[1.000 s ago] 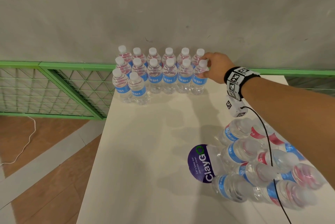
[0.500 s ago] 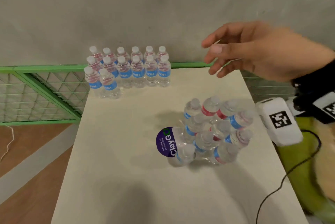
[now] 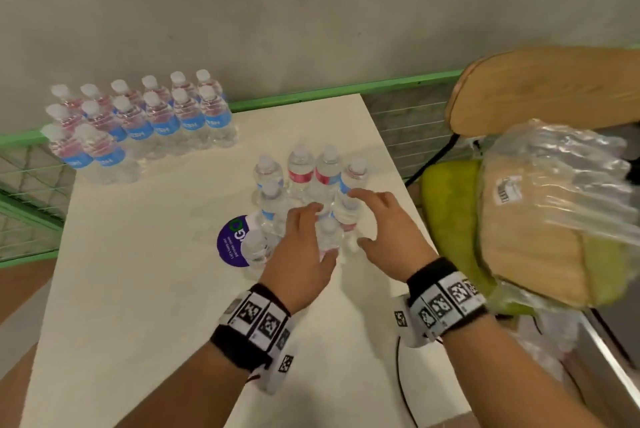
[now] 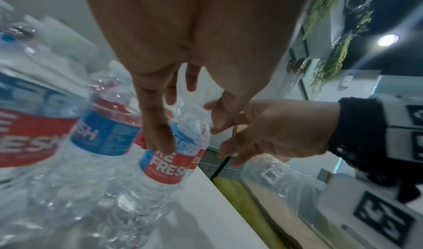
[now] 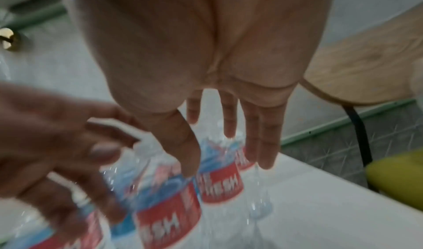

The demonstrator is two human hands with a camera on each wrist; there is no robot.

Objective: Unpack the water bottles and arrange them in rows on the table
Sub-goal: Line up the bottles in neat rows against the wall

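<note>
Clear water bottles with blue and red labels stand in rows (image 3: 138, 123) at the back left of the white table (image 3: 156, 289). A plastic-wrapped pack of bottles (image 3: 304, 178) with a purple round label (image 3: 232, 240) stands mid-table. Both hands reach onto its near side. My left hand (image 3: 322, 232) is spread over one bottle (image 4: 164, 166), thumb touching its label and fingers straight behind its neck. My right hand (image 3: 358, 218) hovers beside it with fingers spread over the neighbouring bottles (image 5: 219, 186), holding nothing.
A wooden chair (image 3: 540, 88) with a green cushion (image 3: 446, 206) stands just right of the table, carrying a bubble-wrapped parcel (image 3: 554, 192). A green mesh fence (image 3: 31, 185) runs behind and left. A black cable (image 3: 401, 389) lies near the front right edge.
My right hand left the back rows and came down to the pack. My left hand entered the view and now reaches onto the same pack. The camera swung right, showing the chair.
</note>
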